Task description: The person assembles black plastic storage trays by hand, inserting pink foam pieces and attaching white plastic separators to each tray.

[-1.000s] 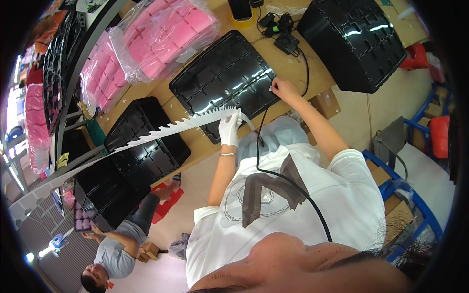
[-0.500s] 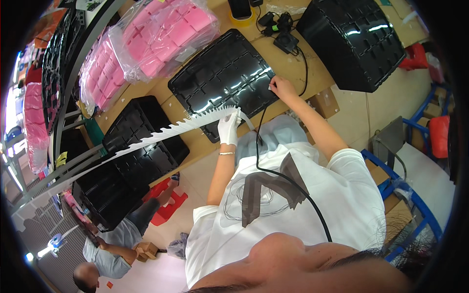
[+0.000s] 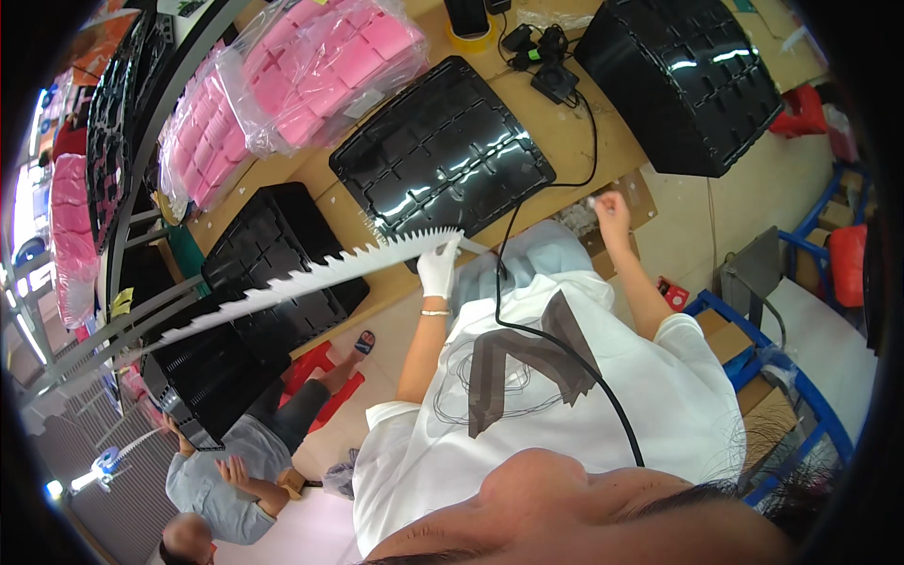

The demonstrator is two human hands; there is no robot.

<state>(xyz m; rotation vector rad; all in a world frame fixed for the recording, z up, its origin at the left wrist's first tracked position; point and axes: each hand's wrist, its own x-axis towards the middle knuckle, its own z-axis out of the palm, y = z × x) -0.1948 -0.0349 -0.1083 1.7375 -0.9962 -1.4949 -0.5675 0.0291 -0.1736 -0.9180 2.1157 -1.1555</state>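
Note:
My left hand [image 3: 438, 271], in a white glove, grips the end of a long white toothed strip [image 3: 325, 273]. That strip runs far out to the left, over the near edge of a glossy black plastic panel [image 3: 443, 141]. The panel lies on the brown work table [image 3: 527, 212] in front of me. My bare right hand [image 3: 614, 215] is past the table's near edge, above an open cardboard box [image 3: 633, 200]. Its fingers are bent together. A small whitish bit shows by the fingertips, but whether they hold it is unclear.
Black plastic stacks stand right [image 3: 673, 89] and left [image 3: 282, 264]. Pink parts in clear wrap [image 3: 330, 66] lie behind the panel. A black cable [image 3: 593, 141] crosses the table toward my shirt. A co-worker [image 3: 231, 480] sits at lower left, near a red stool [image 3: 320, 381].
My right hand has left the panel's right edge and moved right, over the box. My left hand and the strip have dropped slightly toward me. The co-worker has shifted, one hand now raised.

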